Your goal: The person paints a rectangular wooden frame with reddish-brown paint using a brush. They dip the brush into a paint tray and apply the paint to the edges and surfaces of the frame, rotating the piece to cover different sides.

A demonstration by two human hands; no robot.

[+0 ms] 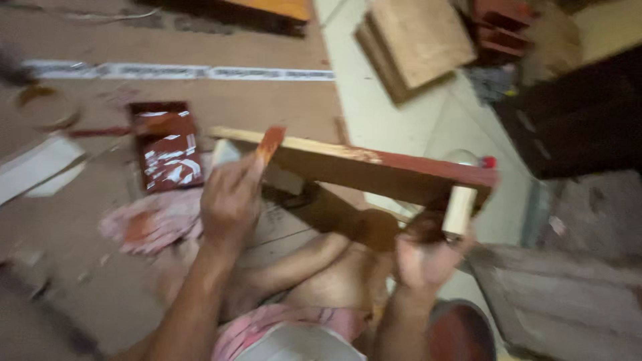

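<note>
From the head camera, I see my left hand [231, 197] clenched around a small flat tool [270, 144] with a reddish-brown tip, probably a brush or scraper, though the blur keeps me from telling which. Its tip touches the near-left end of a long wooden board [374, 170], which lies just past both hands with its long axis running left to right and sloping slightly down toward the right. My left forearm rises steeply from the bottom of the view with the wrist bent toward the board. My right hand [428, 254] is below the board's right end, gripping a pale wooden leg [459, 208] that hangs from it. The left hand is nearer the unpainted end. To the left on the floor lie a red tin [167, 144] and a stained rag [150, 220]; farther off are stacked wood panels [414, 43].
</note>
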